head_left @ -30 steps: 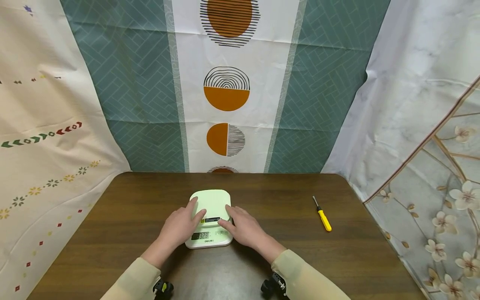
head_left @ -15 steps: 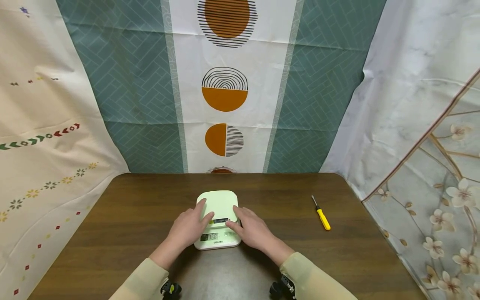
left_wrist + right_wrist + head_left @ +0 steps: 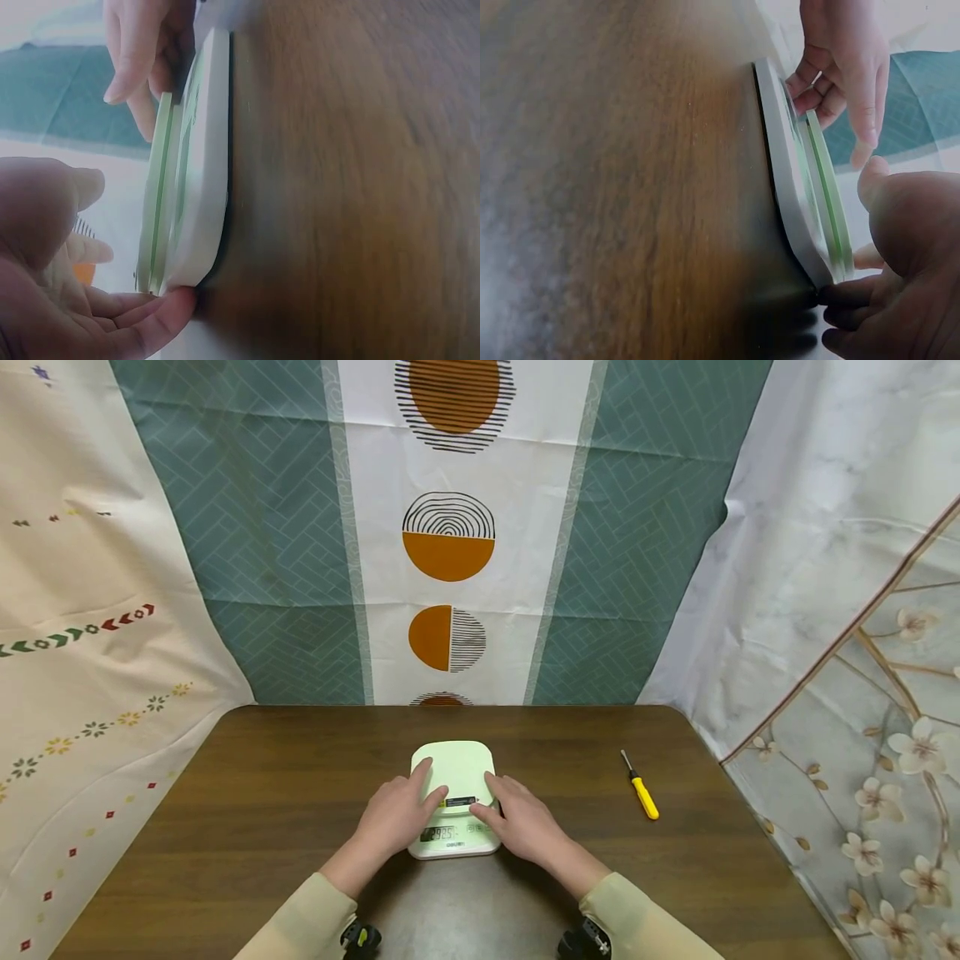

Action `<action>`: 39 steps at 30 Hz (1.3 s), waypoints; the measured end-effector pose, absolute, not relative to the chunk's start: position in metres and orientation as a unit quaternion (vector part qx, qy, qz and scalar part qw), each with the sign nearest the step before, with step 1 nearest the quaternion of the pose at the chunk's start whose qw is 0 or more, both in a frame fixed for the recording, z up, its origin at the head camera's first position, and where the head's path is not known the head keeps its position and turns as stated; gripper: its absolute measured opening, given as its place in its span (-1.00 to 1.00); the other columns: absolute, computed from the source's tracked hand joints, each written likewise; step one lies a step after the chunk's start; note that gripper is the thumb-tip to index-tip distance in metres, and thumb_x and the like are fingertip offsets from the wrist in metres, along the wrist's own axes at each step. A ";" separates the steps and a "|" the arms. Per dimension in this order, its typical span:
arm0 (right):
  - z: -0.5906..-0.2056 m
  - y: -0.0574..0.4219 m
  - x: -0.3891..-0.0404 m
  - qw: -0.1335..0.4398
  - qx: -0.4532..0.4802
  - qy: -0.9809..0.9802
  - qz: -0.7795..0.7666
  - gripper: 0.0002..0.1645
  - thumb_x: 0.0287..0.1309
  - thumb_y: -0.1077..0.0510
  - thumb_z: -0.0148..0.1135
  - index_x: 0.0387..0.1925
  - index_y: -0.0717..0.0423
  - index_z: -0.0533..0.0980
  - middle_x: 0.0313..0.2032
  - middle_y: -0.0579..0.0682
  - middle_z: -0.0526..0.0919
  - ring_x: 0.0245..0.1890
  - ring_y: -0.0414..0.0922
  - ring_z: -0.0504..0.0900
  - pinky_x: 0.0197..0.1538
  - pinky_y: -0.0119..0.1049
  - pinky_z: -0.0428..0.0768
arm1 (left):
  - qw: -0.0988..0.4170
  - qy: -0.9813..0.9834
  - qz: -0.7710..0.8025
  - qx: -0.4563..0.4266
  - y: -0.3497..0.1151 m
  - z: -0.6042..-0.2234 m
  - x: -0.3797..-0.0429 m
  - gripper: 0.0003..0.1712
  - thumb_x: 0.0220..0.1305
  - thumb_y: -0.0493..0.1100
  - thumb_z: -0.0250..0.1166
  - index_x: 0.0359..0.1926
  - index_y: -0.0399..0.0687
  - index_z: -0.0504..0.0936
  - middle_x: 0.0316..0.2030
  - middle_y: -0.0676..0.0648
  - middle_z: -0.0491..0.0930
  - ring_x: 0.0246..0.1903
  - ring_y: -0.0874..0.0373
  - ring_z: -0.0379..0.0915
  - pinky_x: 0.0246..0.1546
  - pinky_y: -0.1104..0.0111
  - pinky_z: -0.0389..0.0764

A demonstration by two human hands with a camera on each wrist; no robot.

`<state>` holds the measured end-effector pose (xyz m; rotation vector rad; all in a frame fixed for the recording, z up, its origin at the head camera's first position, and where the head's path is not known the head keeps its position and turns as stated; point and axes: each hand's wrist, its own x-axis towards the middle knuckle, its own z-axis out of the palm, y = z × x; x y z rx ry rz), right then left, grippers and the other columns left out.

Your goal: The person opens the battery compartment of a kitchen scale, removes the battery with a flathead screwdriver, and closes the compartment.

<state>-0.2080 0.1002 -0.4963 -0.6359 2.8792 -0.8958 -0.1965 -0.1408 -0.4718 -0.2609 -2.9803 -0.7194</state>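
A pale green kitchen scale (image 3: 453,768) with a white base lies flat on the brown table. Digits show on its display (image 3: 438,834), at the near edge. My left hand (image 3: 397,814) grips the scale's left side; in the left wrist view its lower fingertips (image 3: 178,301) touch the rim of the base, and the thumb is apart above the platform. On the opposite side my right hand (image 3: 528,818) holds the right edge, fingers (image 3: 847,292) against the base in the right wrist view. The hands hide parts of both side edges.
A screwdriver (image 3: 641,789) with a yellow handle lies to the right on the wooden table (image 3: 262,810). Patterned cloths hang behind the table (image 3: 450,568) and along both sides. A black wrist device (image 3: 362,937) sits at each sleeve.
Both hands and the kitchen scale between them have slid to the right across the table. The digits on the display have changed. The screwdriver stays where it was.
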 end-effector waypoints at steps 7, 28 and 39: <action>-0.493 0.112 -0.205 0.043 -0.187 0.935 -0.299 -0.05 0.62 -0.34 0.18 0.68 0.20 0.31 0.60 0.21 0.39 0.65 0.23 0.26 0.55 0.32 0.32 | 0.032 -0.966 -0.241 -0.087 -0.128 -0.473 -0.195 -0.24 0.67 0.13 0.27 0.63 -0.21 0.39 0.08 -0.44 0.71 0.10 -0.41 0.67 0.09 -0.25 0.65; -0.491 0.133 -0.200 0.056 -0.174 0.934 -0.307 0.01 0.58 -0.34 0.26 0.66 0.27 0.29 0.59 0.29 0.39 0.63 0.28 0.27 0.54 0.31 0.34 | 0.012 -0.960 -0.258 -0.107 -0.112 -0.472 -0.191 -0.21 0.65 0.11 0.30 0.65 -0.19 0.35 0.05 -0.39 0.73 0.09 -0.34 0.68 0.10 -0.17 0.66; -0.481 0.138 -0.211 0.068 -0.158 0.917 -0.360 -0.03 0.61 -0.27 0.27 0.68 0.27 0.26 0.60 0.23 0.38 0.60 0.20 0.37 0.55 0.23 0.38 | -0.002 -0.959 -0.268 -0.089 -0.121 -0.469 -0.195 -0.18 0.67 0.14 0.27 0.68 -0.18 0.29 0.20 -0.34 0.73 0.17 -0.34 0.68 0.19 -0.17 0.63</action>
